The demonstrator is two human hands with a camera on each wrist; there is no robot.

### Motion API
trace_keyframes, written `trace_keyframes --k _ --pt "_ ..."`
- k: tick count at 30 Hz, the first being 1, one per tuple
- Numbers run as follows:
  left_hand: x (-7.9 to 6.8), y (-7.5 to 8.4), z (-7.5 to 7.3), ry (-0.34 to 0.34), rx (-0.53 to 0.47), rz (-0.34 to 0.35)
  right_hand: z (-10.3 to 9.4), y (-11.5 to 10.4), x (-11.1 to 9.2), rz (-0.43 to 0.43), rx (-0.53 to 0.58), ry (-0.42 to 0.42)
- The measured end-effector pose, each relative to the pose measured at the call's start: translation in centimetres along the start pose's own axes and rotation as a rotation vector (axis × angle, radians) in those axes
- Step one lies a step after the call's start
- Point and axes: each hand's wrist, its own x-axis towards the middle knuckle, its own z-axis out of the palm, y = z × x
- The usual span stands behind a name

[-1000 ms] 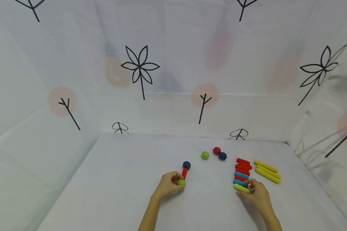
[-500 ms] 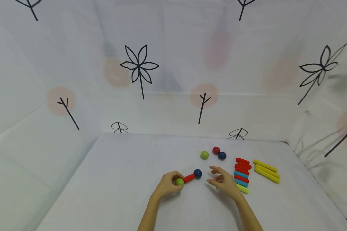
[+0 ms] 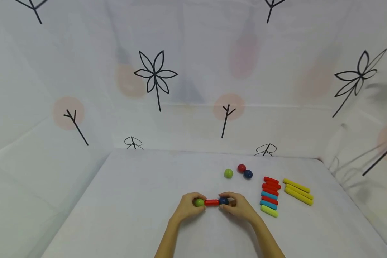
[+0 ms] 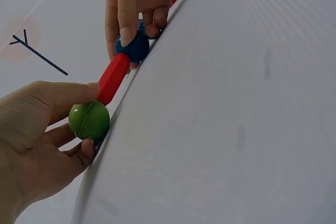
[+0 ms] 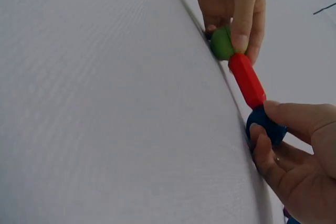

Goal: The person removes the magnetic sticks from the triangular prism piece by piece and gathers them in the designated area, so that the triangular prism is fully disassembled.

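My left hand point(image 3: 187, 208) pinches a green ball point(image 4: 90, 120) between thumb and fingers. A short red rod point(image 3: 211, 202) joins that ball to a dark blue ball point(image 5: 266, 125). Around the blue ball the thumb and fingers of my right hand point(image 3: 240, 206) are curled. The joined piece lies level, left to right, low over the white tabletop point(image 3: 132, 200); whether it touches the cloth I cannot tell. In both wrist views the two hands face each other across the red rod.
Behind the hands lie a loose green ball point(image 3: 228, 173), a red ball point(image 3: 241, 168) and a dark blue ball point(image 3: 248, 174). Off to the right is a column of short rods point(image 3: 269, 192) in red, blue and lime. Beside it lie longer yellow rods point(image 3: 298, 196).
My right hand has left the lime rod, moved left and taken hold of the blue ball. The joined piece has swung from pointing away to lying sideways, the left hand still holding its green ball.
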Motion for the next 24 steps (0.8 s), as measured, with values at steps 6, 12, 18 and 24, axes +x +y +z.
trace_keyframes --k 6,12,18,24 --pt "0.2 -0.5 0.1 0.025 0.029 -0.001 -0.2 0.2 0.1 -0.045 0.033 -0.062" --pt "0.3 -0.7 0.3 0.039 0.031 0.009 0.6 0.2 0.2 -0.046 -0.127 0.087" --pt "0.2 -0.6 0.5 0.055 0.021 -0.002 1.5 0.3 0.5 -0.023 -0.216 0.195" --pt "0.2 -0.6 0.5 0.062 0.023 0.003 1.3 0.3 0.4 0.037 -0.199 0.218"
